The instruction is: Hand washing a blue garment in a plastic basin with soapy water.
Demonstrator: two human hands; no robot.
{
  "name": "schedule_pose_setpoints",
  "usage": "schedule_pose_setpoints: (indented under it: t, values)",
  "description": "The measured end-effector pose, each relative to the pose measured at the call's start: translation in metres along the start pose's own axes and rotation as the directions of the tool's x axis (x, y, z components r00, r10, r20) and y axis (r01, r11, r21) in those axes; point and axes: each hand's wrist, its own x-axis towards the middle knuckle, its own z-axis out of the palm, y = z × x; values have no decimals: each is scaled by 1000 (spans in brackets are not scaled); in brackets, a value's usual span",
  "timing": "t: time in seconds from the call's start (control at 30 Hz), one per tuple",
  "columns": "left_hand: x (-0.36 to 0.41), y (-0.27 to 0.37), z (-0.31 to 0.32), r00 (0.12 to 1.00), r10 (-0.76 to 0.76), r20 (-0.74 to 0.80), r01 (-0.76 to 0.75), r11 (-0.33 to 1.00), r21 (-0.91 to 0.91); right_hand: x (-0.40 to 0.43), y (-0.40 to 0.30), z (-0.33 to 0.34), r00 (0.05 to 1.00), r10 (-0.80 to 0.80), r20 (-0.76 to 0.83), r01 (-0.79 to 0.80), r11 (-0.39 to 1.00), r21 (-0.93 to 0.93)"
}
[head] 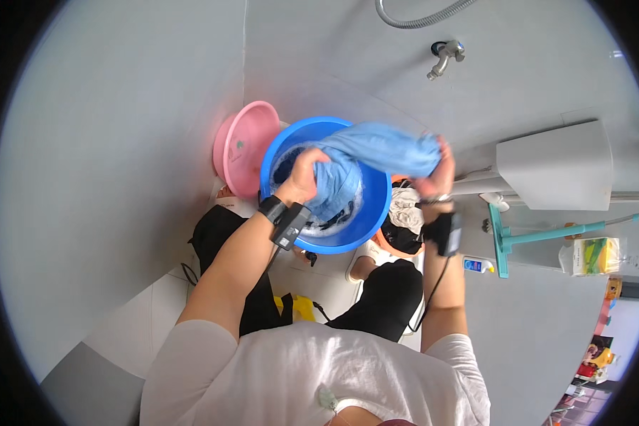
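A light blue cloth garment (pixel 383 146) is stretched between my two hands over a blue plastic basin (pixel 375 213). My left hand (pixel 304 173) grips its near part above the left side of the basin. Out past the basin's right rim, my right hand (pixel 441 168) clasps the other end, slightly blurred by motion. The garment's lower folds hang into the basin. Soapy water with foam (pixel 325 230) lies inside, and dark cloth (pixel 283 166) shows in it on the left. The garment's exact kind cannot be told.
A pink basin (pixel 253 149) leans at the left wall. Right of the blue basin, an orange container (pixel 386 246) holds pale cloth (pixel 404 207) and black cloth. A wall tap (pixel 444 58) is above. A teal squeegee (pixel 503 239), a bottle (pixel 478 264) and a white cistern (pixel 556 165) are at right.
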Motion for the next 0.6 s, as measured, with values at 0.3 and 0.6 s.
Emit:
schedule_pose_setpoints:
  t: [0.3,0.6]
  values:
    - [-24,-1,60,980,-174,-100,177,984,22,-69,124,9,667,-401,628,591,-229,-773]
    - [-17,-36,22,980,-164,-110,189,942,279,-36,142,-16,662,-418,622,603,-195,-773]
